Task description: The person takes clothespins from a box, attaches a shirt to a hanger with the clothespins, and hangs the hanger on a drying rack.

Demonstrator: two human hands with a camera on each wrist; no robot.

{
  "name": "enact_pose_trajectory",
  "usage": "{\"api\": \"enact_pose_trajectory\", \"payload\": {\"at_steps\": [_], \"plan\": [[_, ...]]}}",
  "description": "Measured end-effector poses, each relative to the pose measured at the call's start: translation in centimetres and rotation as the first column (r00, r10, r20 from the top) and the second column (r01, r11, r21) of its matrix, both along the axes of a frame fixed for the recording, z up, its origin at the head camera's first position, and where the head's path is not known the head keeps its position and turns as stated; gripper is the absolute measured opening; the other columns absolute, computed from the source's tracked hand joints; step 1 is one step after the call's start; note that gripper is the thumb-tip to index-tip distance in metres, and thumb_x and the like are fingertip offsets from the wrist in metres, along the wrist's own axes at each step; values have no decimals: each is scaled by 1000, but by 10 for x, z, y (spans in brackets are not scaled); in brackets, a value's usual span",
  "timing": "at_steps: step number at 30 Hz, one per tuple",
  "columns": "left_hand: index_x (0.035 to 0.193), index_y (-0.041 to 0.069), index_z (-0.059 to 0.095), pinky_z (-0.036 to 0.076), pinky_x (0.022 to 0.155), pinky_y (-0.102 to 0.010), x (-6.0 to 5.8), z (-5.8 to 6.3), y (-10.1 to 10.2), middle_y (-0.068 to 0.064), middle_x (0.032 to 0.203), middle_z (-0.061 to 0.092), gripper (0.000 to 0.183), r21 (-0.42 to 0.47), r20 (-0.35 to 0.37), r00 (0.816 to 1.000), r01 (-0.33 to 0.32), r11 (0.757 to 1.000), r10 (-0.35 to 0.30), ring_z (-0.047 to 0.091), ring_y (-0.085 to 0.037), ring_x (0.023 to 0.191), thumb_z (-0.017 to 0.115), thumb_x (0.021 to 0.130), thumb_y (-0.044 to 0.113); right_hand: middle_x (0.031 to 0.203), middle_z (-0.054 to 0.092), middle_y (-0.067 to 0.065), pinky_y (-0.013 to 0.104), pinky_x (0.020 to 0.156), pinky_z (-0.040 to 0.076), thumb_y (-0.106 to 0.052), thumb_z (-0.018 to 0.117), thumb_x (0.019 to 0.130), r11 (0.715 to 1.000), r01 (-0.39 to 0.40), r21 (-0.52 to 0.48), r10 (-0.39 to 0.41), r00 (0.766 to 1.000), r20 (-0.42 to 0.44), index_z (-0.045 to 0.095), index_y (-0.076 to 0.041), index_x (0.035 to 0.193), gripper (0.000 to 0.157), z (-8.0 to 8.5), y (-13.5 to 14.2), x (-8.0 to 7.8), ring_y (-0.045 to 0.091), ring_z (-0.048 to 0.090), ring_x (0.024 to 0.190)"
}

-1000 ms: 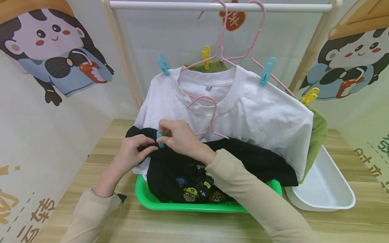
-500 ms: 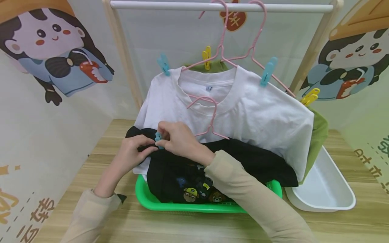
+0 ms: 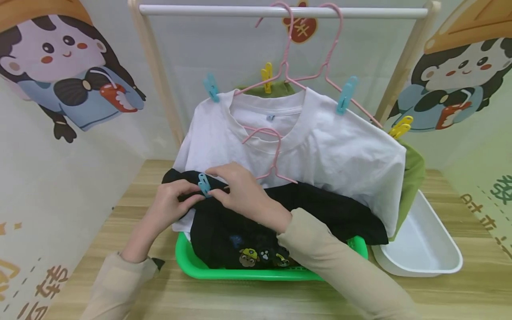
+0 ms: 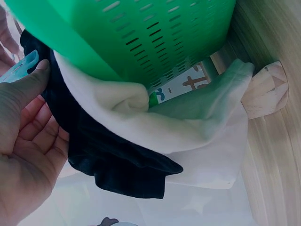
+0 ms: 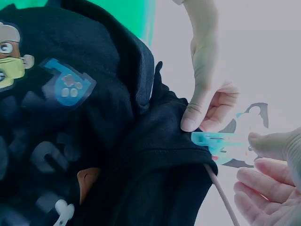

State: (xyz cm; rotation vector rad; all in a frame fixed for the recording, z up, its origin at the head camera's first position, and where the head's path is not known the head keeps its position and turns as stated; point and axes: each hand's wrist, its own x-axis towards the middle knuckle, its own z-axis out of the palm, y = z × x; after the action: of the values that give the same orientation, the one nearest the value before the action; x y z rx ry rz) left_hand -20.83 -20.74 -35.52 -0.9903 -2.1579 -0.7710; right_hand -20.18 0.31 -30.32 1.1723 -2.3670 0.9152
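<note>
In the head view, my left hand [image 3: 168, 204] pinches the edge of a black T-shirt [image 3: 336, 213] with cartoon patches. A light-blue clothespin [image 3: 204, 184] is clipped on the shirt's shoulder beside those fingertips, over a pink hanger [image 3: 276, 151]. Just right of the clothespin is my right hand [image 3: 244, 191], its thumb and forefinger spread apart. In the right wrist view its thumb lies close to the clothespin's outer end, without a visible grip. The left wrist view shows my left thumb pressed on the black cloth, the clothespin near it.
Behind hangs a white T-shirt [image 3: 352, 146] with blue clothespins, in front of a green garment [image 3: 412, 173] with yellow ones. A white rail [image 3: 224, 11] spans above. The black shirt lies over a green basket [image 3: 248, 274]; a white tub [image 3: 432, 240] stands right.
My right thumb and forefinger have come off the blue clothespin, which now tilts on the black shirt's shoulder. The left hand keeps its pinch. The head view has shifted slightly.
</note>
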Motion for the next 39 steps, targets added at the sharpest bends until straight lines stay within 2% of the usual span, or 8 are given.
{"api": "enact_pose_trajectory", "payload": {"at_steps": [11,17,23,28,32,35,36,39], "plan": [[74,1,71,46,57,-19,-3,-1,-3,-4,68,65,21,-3,-10,1000,-14,1000,14,59,-12,60,82,59,-9,97,70,5,27,78,50,-9,77,77,993,-1,-121,-17,988,-151,70,-4,102,27,-5,58,33,16,63,91],[73,1,70,45,56,-19,-4,1,-3,-3,68,65,22,6,-16,1000,2,1000,-2,58,-11,60,82,59,-10,91,70,6,29,65,51,-3,80,70,967,14,-254,-67,977,-203,71,-3,96,27,-6,104,49,17,64,78],[74,1,70,44,55,-19,-5,3,-2,-3,67,64,21,-2,-8,1000,2,1000,-2,57,-9,59,82,59,-10,83,70,9,18,67,49,-22,72,84,920,97,-379,-188,959,-212,72,-1,90,22,-5,157,65,11,65,72],[74,1,71,44,55,-18,-4,4,-2,-2,68,65,21,-4,8,1000,-6,1000,6,56,-8,58,82,60,-10,77,70,9,12,67,46,-20,71,84,832,162,-530,-314,926,-210,70,9,81,29,-3,203,78,-1,62,70],[74,1,71,44,55,-18,-4,3,-2,-2,68,65,21,0,11,1000,-5,1000,5,56,-9,58,82,59,-10,77,70,2,11,66,46,3,68,80,725,258,-638,-435,891,-133,69,12,79,9,-3,237,85,-1,62,69],[74,1,71,43,54,-19,-3,2,-2,-2,67,65,22,3,7,1000,-4,1000,4,56,-9,58,82,59,-10,76,70,-3,11,63,47,12,62,80,630,322,-707,-497,866,-48,66,17,78,6,-6,262,84,1,63,66],[75,1,71,43,55,-19,-3,1,-2,-2,68,65,22,3,5,1000,-4,1000,4,56,-9,58,82,59,-10,76,69,-6,10,62,47,12,61,81,601,351,-718,-518,855,-16,65,18,78,8,-8,270,82,1,62,65],[75,2,71,42,54,-19,-3,0,-1,-1,67,64,22,7,5,1000,-3,1000,3,55,-8,58,82,59,-9,76,67,-15,8,60,46,4,60,87,534,504,-679,-621,779,90,65,14,79,14,-14,293,76,-2,61,65]]}}
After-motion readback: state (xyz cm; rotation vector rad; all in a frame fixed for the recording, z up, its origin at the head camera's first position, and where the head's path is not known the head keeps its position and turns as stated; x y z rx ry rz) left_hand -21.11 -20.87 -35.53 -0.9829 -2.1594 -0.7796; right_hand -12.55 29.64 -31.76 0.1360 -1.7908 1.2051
